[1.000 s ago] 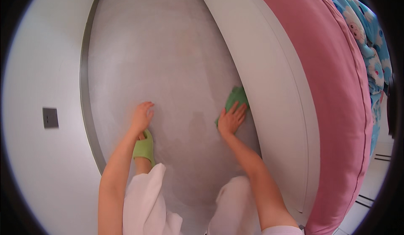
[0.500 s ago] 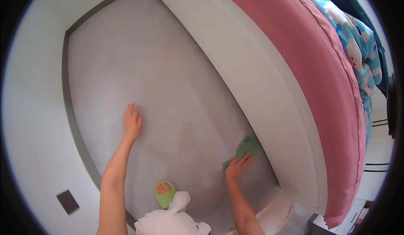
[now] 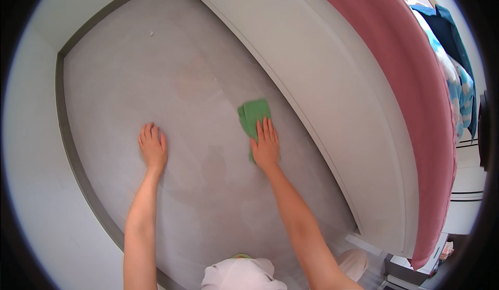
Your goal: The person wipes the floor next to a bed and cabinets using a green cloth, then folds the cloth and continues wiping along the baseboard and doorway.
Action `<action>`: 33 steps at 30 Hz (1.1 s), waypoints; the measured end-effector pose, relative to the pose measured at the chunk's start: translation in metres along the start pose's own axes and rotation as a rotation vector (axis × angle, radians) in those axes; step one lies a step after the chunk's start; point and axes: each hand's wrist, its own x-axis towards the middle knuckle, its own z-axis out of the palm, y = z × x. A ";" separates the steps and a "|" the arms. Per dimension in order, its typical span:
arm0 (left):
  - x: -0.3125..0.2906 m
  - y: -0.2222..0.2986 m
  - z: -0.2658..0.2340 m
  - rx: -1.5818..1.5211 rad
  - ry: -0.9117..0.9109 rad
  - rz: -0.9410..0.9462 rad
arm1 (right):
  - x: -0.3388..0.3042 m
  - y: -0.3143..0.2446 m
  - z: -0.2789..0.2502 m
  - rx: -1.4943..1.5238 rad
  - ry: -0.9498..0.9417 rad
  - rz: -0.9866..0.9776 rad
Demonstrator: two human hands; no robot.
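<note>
A folded green cloth (image 3: 255,112) lies flat on the grey floor (image 3: 208,207), a short way left of the bed's white side panel. My right hand (image 3: 267,145) presses down on its near part, fingers stretched out over the fabric, palm hiding some of it. Farther left, my left hand (image 3: 153,147) rests on the bare floor with its fingers spread, holding nothing.
The bed's white side panel (image 3: 312,87) runs along the right, below a pink bed cover (image 3: 395,77). At the left, a wall (image 3: 39,149) meets the floor at a dark skirting board (image 3: 78,160). A small white bit (image 3: 151,33) lies on the far floor.
My right hand and the green cloth have moved forward and left, away from the bed's near end. My left hand has shifted slightly left and still leans on the floor. The view has shifted.
</note>
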 end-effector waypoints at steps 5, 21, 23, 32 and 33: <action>-0.001 -0.006 0.012 -0.088 -0.022 -0.055 | -0.088 0.000 -0.016 -0.104 -0.017 0.529; 0.007 -0.014 0.006 -0.109 -0.130 -0.093 | 0.160 -0.080 0.087 -0.165 -0.015 -0.039; 0.008 -0.011 0.003 -0.129 -0.122 -0.091 | 0.128 -0.092 0.076 -0.037 -0.060 -0.129; 0.014 -0.007 -0.006 -0.159 -0.197 -0.115 | 0.044 -0.057 0.049 -0.220 0.003 0.622; 0.015 -0.009 -0.006 -0.152 -0.169 -0.102 | 0.069 -0.054 0.064 -0.230 0.050 0.693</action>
